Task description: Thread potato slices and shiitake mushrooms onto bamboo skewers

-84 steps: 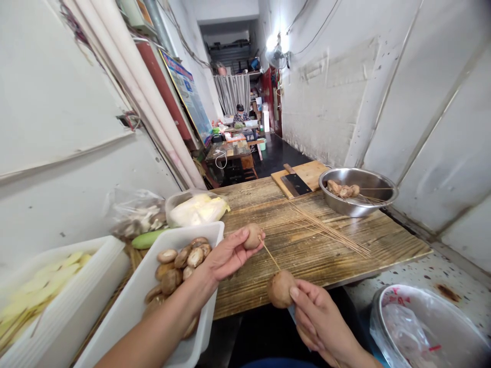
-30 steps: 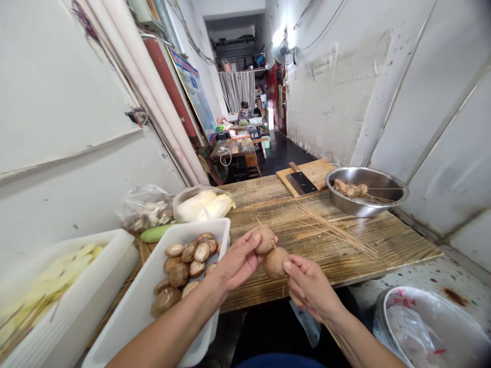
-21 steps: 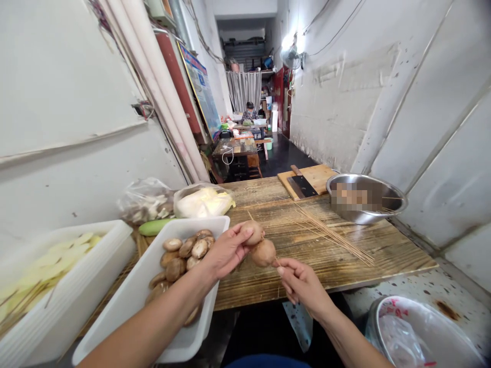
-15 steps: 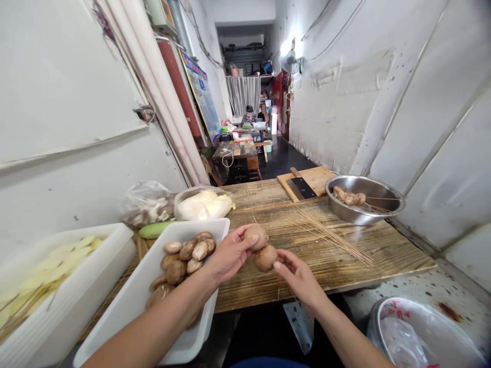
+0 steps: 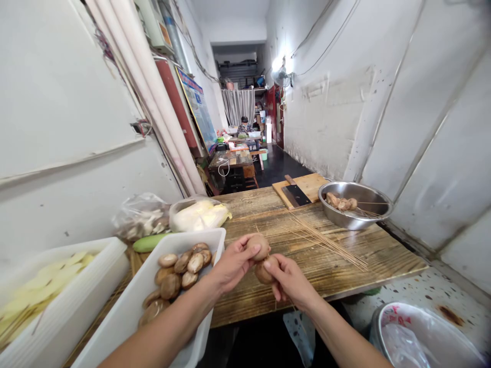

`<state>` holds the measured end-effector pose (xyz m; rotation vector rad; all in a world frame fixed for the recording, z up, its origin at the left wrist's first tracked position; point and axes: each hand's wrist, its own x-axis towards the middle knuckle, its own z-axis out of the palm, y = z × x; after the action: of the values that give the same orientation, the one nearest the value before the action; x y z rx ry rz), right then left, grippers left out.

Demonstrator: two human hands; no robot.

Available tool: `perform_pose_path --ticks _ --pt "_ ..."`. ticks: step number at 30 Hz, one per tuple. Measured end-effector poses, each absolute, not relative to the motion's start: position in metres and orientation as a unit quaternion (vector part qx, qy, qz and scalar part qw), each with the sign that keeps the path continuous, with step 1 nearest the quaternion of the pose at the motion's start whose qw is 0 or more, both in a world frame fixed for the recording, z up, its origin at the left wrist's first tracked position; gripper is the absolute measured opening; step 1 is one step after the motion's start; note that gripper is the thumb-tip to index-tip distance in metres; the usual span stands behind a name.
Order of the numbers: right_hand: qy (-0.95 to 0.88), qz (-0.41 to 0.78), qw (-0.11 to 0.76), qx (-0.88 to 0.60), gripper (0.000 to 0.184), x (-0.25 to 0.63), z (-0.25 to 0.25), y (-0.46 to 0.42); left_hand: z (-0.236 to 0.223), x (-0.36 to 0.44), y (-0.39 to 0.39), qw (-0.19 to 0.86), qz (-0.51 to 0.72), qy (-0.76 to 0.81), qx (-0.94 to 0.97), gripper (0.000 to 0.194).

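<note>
My left hand (image 5: 233,266) is closed on a brown mushroom (image 5: 260,245) above the near edge of the wooden table (image 5: 238,306). A thin skewer (image 5: 257,229) pokes out past that mushroom's far side. Right beside it, a second mushroom (image 5: 262,274) sits on the same skewer, with the fingers of my right hand (image 5: 289,278) closed around it. Most of the skewer is hidden by the mushrooms and my fingers. Under my left forearm stands a white plastic tub (image 5: 219,239) holding several loose mushrooms (image 5: 171,286).
Loose skewers (image 5: 330,240) lie right of centre. Behind them are a cutting board (image 5: 315,183) with a cleaver (image 5: 296,195) and a steel bowl (image 5: 355,222) of skewered mushrooms. Potato slices fill a tub (image 5: 115,245) at left. A lined bin (image 5: 378,327) stands lower right. A person (image 5: 244,126) sits far back.
The two mushrooms, first apart along the skewer, are now together. My right hand shifted briefly to the skewer's near end, then returned onto the second mushroom. The view has tilted slightly.
</note>
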<state>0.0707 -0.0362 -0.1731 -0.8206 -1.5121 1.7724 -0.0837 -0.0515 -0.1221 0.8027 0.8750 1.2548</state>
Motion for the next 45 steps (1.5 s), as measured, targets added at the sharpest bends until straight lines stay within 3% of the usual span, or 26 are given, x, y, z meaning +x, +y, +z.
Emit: perform_pose_path --ticks 6,8,11,13,18,23,26,32,34,36,39,41,45 --pt "-0.678 0.465 0.427 -0.377 0.027 0.073 -0.177 -0.038 -0.126 -0.08 -0.049 0.626 0.561 0.425 0.335 0.042" --pt "-0.638 0.552 0.404 -0.353 0.031 0.076 -0.174 -0.037 -0.125 -0.079 -0.049 0.636 0.555 0.415 0.338 0.04" --pt "-0.521 0.771 0.265 -0.251 0.046 0.081 -0.168 -0.036 -0.122 -0.079 -0.049 0.665 0.532 0.39 0.349 0.036" --pt "-0.475 0.824 0.229 -0.209 0.052 0.082 -0.167 -0.035 -0.121 -0.078 -0.049 0.673 0.525 0.386 0.351 0.033" --pt "-0.577 0.64 0.38 -0.337 0.041 0.078 -0.178 -0.04 -0.124 -0.075 -0.046 0.658 0.537 0.413 0.329 0.031" --pt "-0.598 0.62 0.356 -0.362 0.037 0.078 -0.182 -0.042 -0.126 -0.074 -0.044 0.657 0.539 0.431 0.304 0.03" --pt "-0.603 0.582 0.392 -0.38 0.036 0.08 -0.18 -0.041 -0.127 -0.074 -0.044 0.648 0.542 0.452 0.287 0.031" --pt "-0.533 0.748 0.292 -0.265 0.042 0.087 -0.175 -0.037 -0.127 -0.072 -0.043 0.678 0.522 0.421 0.302 0.024" --pt "-0.593 0.654 0.352 -0.312 0.037 0.087 -0.176 -0.037 -0.127 -0.07 -0.043 0.671 0.532 0.42 0.3 0.026" --pt "-0.665 0.483 0.421 -0.384 0.03 0.085 -0.178 -0.039 -0.129 -0.069 -0.043 0.659 0.547 0.424 0.296 0.029" --pt "-0.698 0.352 0.444 -0.437 0.024 0.085 -0.179 -0.042 -0.133 -0.069 -0.043 0.648 0.553 0.429 0.301 0.03" --pt "-0.671 0.438 0.427 -0.418 0.028 0.086 -0.177 -0.042 -0.134 -0.069 -0.044 0.647 0.551 0.429 0.306 0.03" --pt "-0.514 0.757 0.292 -0.28 0.038 0.092 -0.172 -0.037 -0.132 -0.068 -0.043 0.66 0.544 0.426 0.293 0.032"
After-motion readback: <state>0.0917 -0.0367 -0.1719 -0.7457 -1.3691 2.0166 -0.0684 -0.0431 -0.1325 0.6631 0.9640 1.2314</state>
